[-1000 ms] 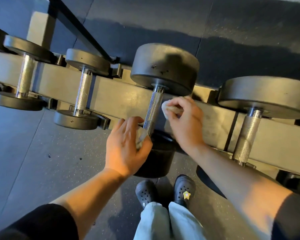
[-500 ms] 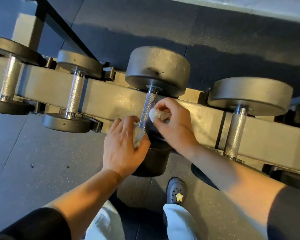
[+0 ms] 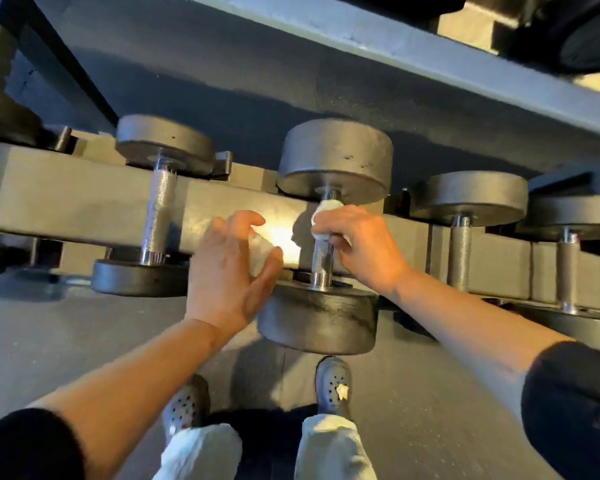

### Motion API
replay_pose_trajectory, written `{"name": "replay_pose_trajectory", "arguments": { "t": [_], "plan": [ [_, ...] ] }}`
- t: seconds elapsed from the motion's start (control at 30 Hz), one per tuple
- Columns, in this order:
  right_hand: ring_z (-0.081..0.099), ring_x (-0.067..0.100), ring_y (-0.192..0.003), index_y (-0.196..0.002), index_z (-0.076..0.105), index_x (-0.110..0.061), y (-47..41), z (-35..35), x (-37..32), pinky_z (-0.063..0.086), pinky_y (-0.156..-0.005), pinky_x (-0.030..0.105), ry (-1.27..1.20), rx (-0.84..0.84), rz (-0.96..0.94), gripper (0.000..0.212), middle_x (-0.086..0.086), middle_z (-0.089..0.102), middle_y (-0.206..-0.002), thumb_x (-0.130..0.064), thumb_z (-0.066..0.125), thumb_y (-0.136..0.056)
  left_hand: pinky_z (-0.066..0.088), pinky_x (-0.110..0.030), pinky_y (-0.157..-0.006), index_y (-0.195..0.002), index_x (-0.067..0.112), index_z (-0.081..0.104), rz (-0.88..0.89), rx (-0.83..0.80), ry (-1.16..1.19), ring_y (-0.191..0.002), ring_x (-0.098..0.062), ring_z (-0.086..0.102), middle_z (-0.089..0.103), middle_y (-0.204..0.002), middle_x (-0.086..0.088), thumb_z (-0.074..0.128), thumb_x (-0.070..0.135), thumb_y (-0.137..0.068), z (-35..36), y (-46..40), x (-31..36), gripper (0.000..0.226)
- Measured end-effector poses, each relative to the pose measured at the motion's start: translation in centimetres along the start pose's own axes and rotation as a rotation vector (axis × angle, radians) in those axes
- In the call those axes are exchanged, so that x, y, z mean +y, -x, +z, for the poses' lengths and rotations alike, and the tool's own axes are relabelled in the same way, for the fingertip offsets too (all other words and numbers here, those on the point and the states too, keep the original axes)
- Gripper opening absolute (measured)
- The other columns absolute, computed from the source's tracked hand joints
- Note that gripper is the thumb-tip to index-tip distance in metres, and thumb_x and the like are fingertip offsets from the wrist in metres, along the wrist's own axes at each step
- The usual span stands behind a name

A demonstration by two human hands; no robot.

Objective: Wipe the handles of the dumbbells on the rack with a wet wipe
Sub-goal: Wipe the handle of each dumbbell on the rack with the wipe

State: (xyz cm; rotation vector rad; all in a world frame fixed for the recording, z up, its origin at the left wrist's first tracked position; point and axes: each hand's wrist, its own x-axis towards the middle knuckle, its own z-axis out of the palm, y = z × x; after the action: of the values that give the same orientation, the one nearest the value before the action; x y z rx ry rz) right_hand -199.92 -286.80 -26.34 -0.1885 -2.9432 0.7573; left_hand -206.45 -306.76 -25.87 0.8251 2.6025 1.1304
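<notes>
Here the right hand [image 3: 359,244] is pinching a crumpled white wet wipe [image 3: 326,211] around the upper part of the knurled silver steel handle [image 3: 323,252] of the large dark grey round-headed dumbbell [image 3: 326,244], which is sitting across the grey metal rack rail [image 3: 66,199] directly in front of the person. The fingers [image 3: 329,221] of that hand are curling round the wipe and the bar together, just below the far weight head. The left hand [image 3: 227,268] is hovering just beside the handle, its fingers [image 3: 246,220] spread and half curled around a second pale wad of wipe [image 3: 262,254] that is lying against the palm; it is blurred, so how firmly it is holding the wad is hard to tell.

The main risk, as I judge it, is patchy cleaning: the wipe is covering only the top stretch, so the lower knurling near the chrome collar [image 3: 319,280] could go unwiped unless the hand is travelling the full length and turning around the bar. The rough knurling may be snagging and shredding the damp cloth. The loose wad on the left could be slipping out onto the dark rubber floor [image 3: 66,341]. Pushing hard sideways might also be rocking the dumbbell in its cradle, close above the grey perforated clogs [image 3: 333,382]. The smaller neighbouring dumbbell [image 3: 156,209] is resting well clear.
</notes>
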Motion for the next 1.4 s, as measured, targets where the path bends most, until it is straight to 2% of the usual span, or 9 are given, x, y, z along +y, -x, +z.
{"name": "replay_pose_trajectory", "arguments": {
  "t": [0.13, 0.2, 0.3, 0.5, 0.67, 0.77, 1.13, 1.3, 1.4],
  "plan": [
    [0.064, 0.022, -0.101, -0.090, 0.075, -0.007, 1.7, -0.3, -1.8, 0.049, -0.095, 0.034, 0.007, -0.194, 0.112, 0.029, 0.006, 0.071, -0.101, 0.013, 0.067, -0.072, 0.042, -0.035, -0.078, -0.120, 0.013, 0.051, 0.027, -0.082, -0.065, -0.092, -0.029, 0.053, 0.053, -0.106, -0.013, 0.060, 0.036, -0.085, -2.9, -1.6, -2.4, 0.043],
    [0.061, 0.015, -0.107, -0.096, 0.075, -0.010, 2.2, -0.8, -2.9, 0.043, -0.100, 0.022, -0.027, -0.284, 0.217, 0.028, 0.003, 0.069, -0.108, 0.009, 0.065, -0.078, 0.042, -0.037, -0.081, -0.122, 0.010, 0.051, 0.068, -0.123, -0.085, -0.095, -0.030, 0.053, 0.053, -0.108, -0.015, 0.068, 0.027, -0.084, -3.9, -2.2, -3.3, 0.045],
    [0.059, 0.008, -0.107, -0.100, 0.074, -0.011, 2.2, -1.6, -4.4, 0.032, -0.089, -0.002, -0.061, -0.370, 0.357, 0.024, 0.001, 0.069, -0.111, 0.003, 0.064, -0.083, 0.040, -0.036, -0.082, -0.125, 0.009, 0.051, 0.087, -0.184, -0.116, -0.101, -0.032, 0.051, 0.053, -0.112, -0.016, 0.069, 0.026, -0.084, -5.2, -2.5, -3.9, 0.049],
    [0.058, 0.019, -0.108, -0.097, 0.072, -0.002, -1.0, 0.0, -5.0, 0.031, -0.100, 0.010, 0.164, 0.031, 0.149, 0.027, 0.011, 0.069, -0.107, 0.013, 0.061, -0.077, 0.045, -0.044, -0.085, -0.124, 0.010, 0.052, 0.074, -0.335, -0.273, -0.103, -0.032, 0.053, 0.056, -0.114, -0.012, 0.069, 0.026, -0.083, -5.2, -3.7, -6.5, 0.048],
    [0.048, 0.026, -0.125, -0.108, 0.069, -0.009, -2.2, 1.0, -3.1, 0.039, -0.104, 0.040, 0.522, -0.274, 0.092, 0.031, 0.003, 0.063, -0.121, 0.002, 0.065, -0.080, 0.050, -0.039, -0.066, -0.107, 0.007, 0.059, 0.259, -0.341, -0.275, -0.079, -0.033, 0.059, 0.062, -0.090, -0.014, 0.059, 0.039, -0.076, -4.9, -3.5, -7.7, 0.045],
    [0.056, 0.026, -0.114, -0.105, 0.071, -0.010, -1.4, 1.5, -3.4, 0.047, -0.099, 0.039, 0.527, -0.376, 0.089, 0.038, 0.006, 0.067, -0.112, 0.008, 0.066, -0.072, 0.049, -0.033, -0.059, -0.094, 0.005, 0.061, 0.333, -0.304, -0.357, -0.066, -0.029, 0.058, 0.062, -0.076, -0.014, 0.066, 0.037, -0.071, -4.9, -3.3, -7.8, 0.040],
    [0.058, 0.014, -0.103, -0.093, 0.074, -0.013, -0.7, -0.1, -5.0, 0.047, -0.093, 0.030, 0.340, -0.462, 0.088, 0.024, 0.000, 0.068, -0.100, 0.001, 0.063, -0.079, 0.044, -0.036, -0.067, -0.096, 0.007, 0.055, 0.279, -0.295, -0.302, -0.079, -0.029, 0.051, 0.060, -0.082, -0.010, 0.044, 0.048, -0.073, -3.9, -2.9, -8.0, 0.048],
    [0.041, 0.025, -0.132, -0.103, 0.071, -0.018, -0.7, -0.1, -4.2, 0.037, -0.107, 0.043, 0.496, -0.416, 0.104, 0.027, 0.002, 0.062, -0.124, -0.005, 0.063, -0.081, 0.047, -0.035, -0.066, -0.101, 0.008, 0.057, 0.300, -0.291, -0.347, -0.082, -0.029, 0.055, 0.063, -0.086, -0.011, 0.057, 0.044, -0.076, -4.5, -2.9, -7.9, 0.043],
    [0.039, 0.020, -0.135, -0.104, 0.072, -0.016, 0.0, -0.4, -3.9, 0.022, -0.114, 0.029, 0.396, -0.420, 0.112, 0.030, -0.001, 0.065, -0.121, 0.002, 0.064, -0.081, 0.047, -0.034, -0.065, -0.103, 0.009, 0.056, 0.290, -0.290, -0.371, -0.081, -0.028, 0.055, 0.062, -0.088, -0.011, 0.054, 0.046, -0.079, -4.6, -3.0, -7.9, 0.044]
  ]
}}
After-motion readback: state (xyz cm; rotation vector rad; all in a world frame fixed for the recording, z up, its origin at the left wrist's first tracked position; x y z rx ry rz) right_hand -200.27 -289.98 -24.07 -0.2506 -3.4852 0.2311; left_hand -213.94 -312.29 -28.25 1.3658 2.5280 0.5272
